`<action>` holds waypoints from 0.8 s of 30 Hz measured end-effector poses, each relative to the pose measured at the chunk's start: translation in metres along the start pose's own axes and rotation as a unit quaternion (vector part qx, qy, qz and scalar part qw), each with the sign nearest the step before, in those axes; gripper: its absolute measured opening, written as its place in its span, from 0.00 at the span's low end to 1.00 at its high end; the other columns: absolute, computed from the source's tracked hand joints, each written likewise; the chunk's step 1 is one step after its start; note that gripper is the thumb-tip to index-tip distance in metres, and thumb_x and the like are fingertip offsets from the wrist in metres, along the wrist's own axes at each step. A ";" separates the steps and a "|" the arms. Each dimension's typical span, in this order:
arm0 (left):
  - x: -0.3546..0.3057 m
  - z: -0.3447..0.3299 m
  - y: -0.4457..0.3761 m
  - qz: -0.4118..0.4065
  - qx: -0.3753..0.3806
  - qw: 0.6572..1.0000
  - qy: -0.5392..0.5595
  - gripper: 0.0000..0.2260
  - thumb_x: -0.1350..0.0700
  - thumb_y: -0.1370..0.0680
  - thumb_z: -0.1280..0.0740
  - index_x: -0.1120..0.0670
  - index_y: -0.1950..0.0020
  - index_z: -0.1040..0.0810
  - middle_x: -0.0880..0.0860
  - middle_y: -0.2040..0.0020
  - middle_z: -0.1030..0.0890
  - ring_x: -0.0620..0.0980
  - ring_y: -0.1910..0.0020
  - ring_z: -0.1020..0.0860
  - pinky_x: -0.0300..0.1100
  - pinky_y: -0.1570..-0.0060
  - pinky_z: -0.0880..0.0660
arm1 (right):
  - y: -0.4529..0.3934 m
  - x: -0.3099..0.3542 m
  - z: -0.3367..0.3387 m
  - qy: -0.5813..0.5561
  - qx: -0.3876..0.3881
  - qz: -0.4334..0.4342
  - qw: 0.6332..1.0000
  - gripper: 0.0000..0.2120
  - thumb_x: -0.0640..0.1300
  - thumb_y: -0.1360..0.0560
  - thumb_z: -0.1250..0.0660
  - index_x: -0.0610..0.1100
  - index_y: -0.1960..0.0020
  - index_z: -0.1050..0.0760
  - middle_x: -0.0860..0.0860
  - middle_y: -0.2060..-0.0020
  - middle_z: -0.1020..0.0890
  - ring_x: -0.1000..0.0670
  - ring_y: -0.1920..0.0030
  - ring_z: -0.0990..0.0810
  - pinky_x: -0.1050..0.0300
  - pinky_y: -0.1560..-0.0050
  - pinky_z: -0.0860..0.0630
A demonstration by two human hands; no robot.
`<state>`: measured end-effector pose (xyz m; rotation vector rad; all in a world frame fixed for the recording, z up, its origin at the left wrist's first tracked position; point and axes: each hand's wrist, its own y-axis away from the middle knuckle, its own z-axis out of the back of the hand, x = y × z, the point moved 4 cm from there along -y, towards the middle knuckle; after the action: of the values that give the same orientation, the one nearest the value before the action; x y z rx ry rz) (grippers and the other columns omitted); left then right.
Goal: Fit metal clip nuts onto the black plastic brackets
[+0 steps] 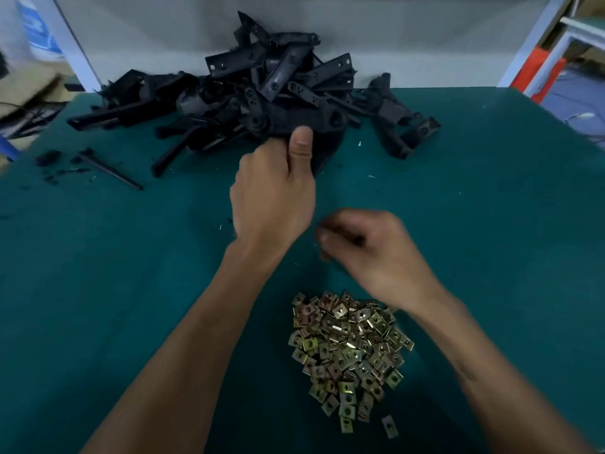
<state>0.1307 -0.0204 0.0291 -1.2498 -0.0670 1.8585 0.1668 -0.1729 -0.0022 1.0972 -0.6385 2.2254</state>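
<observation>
A: Status on the hands?

B: Left hand [273, 188] is at the near edge of the bracket pile [255, 93], thumb up and pressed on a black bracket [294, 122], fingers curled round it. So it grips that one. The bracket runs roughly left-right, wide end to the right of the thumb.

A: Right?

B: Right hand [370, 253] is blurred, hanging above the green mat [98, 257] between the left hand and the clip nuts [350, 352]. Fingers curled in toward the thumb. Might be pinching a nut, but I can't tell; nothing metal shows in it.

A: Where's the stock?

B: Nuts are in a loose heap near the person, just right of centre, directly nearer than the right hand. One stray nut [389, 426] lies at the near right edge of the heap. Brackets are stacked far centre against the back panel [393, 44].

A: What does the next move turn on?

B: My read: the held bracket lies far and left of the right hand, the nuts lie near of it. Right hand is the closer one to both. If it has a nut, it goes far-left to the bracket's edge; if not, it drops back to the heap first.

A: Anything else on the mat?

B: A thin black rod [111, 172] and some black scraps far left, well apart from both hands.
</observation>
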 end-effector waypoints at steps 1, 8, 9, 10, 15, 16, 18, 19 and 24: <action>0.006 0.000 0.001 -0.010 0.016 0.997 -0.076 0.26 0.34 0.18 0.53 0.49 0.68 0.39 0.50 0.70 0.30 0.58 0.68 0.29 0.49 0.69 0.36 | 0.008 -0.008 0.009 0.016 0.006 -0.002 1.000 0.04 0.45 0.21 0.29 0.49 0.52 0.16 0.55 0.63 0.17 0.57 0.64 0.21 0.65 0.64 0.29; 0.040 -0.015 0.022 -0.079 0.108 0.954 -0.270 0.25 0.40 0.17 0.55 0.52 0.69 0.38 0.55 0.70 0.26 0.57 0.70 0.32 0.54 0.51 0.30 | 0.037 -0.039 0.015 0.038 0.119 -0.040 0.991 0.10 0.51 0.27 0.27 0.54 0.46 0.15 0.59 0.53 0.19 0.55 0.52 0.21 0.66 0.52 0.28; 0.043 -0.016 0.024 -0.088 0.102 0.950 -0.280 0.25 0.40 0.17 0.55 0.52 0.68 0.38 0.56 0.69 0.25 0.57 0.69 0.32 0.54 0.50 0.31 | 0.036 -0.037 0.015 0.033 0.126 -0.042 0.991 0.11 0.53 0.27 0.28 0.54 0.45 0.16 0.59 0.53 0.20 0.55 0.52 0.21 0.65 0.52 0.28; 0.046 -0.017 0.024 -0.098 0.098 0.948 -0.286 0.24 0.41 0.17 0.55 0.53 0.67 0.37 0.58 0.68 0.24 0.57 0.68 0.31 0.54 0.50 0.31 | 0.034 -0.035 0.014 0.032 0.134 -0.043 0.990 0.12 0.55 0.27 0.29 0.55 0.45 0.16 0.59 0.53 0.20 0.54 0.53 0.21 0.64 0.52 0.27; 0.057 -0.025 0.022 -0.117 0.135 0.941 -0.286 0.22 0.42 0.17 0.56 0.53 0.62 0.33 0.59 0.62 0.22 0.60 0.61 0.25 0.54 0.51 0.32 | 0.037 -0.019 -0.001 0.073 0.164 -0.030 0.983 0.12 0.59 0.28 0.25 0.59 0.46 0.16 0.59 0.52 0.22 0.56 0.50 0.21 0.61 0.53 0.25; 0.058 -0.025 0.021 -0.123 0.136 0.941 -0.283 0.22 0.42 0.17 0.56 0.52 0.62 0.33 0.59 0.63 0.22 0.60 0.62 0.25 0.54 0.51 0.32 | 0.037 -0.018 -0.004 0.102 0.164 -0.028 0.981 0.10 0.58 0.27 0.25 0.59 0.47 0.16 0.60 0.51 0.22 0.57 0.50 0.22 0.56 0.52 0.24; 0.060 -0.025 0.020 -0.135 0.148 0.941 -0.271 0.22 0.43 0.17 0.56 0.52 0.61 0.33 0.58 0.63 0.21 0.59 0.64 0.26 0.54 0.51 0.32 | 0.035 -0.016 -0.008 0.126 0.152 -0.025 0.980 0.06 0.51 0.26 0.24 0.59 0.50 0.16 0.61 0.53 0.22 0.58 0.49 0.22 0.54 0.51 0.24; 0.062 -0.026 0.020 -0.143 0.156 0.941 -0.263 0.21 0.43 0.16 0.57 0.52 0.61 0.34 0.57 0.63 0.21 0.59 0.66 0.27 0.54 0.50 0.31 | 0.034 -0.016 -0.009 0.112 0.148 -0.028 0.982 0.06 0.47 0.25 0.24 0.57 0.52 0.15 0.60 0.54 0.21 0.57 0.49 0.22 0.55 0.51 0.25; 0.068 -0.024 0.018 -0.166 0.171 0.945 -0.223 0.18 0.43 0.15 0.56 0.50 0.58 0.37 0.55 0.63 0.21 0.61 0.65 0.24 0.54 0.49 0.30 | 0.026 -0.021 -0.004 0.024 0.155 -0.041 0.987 0.10 0.41 0.25 0.26 0.57 0.55 0.17 0.57 0.55 0.17 0.53 0.48 0.19 0.54 0.47 0.24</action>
<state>0.1303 0.0048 -0.0405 -0.5284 -0.1809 1.7287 0.1572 -0.1948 -0.0257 1.1911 -0.2242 2.3221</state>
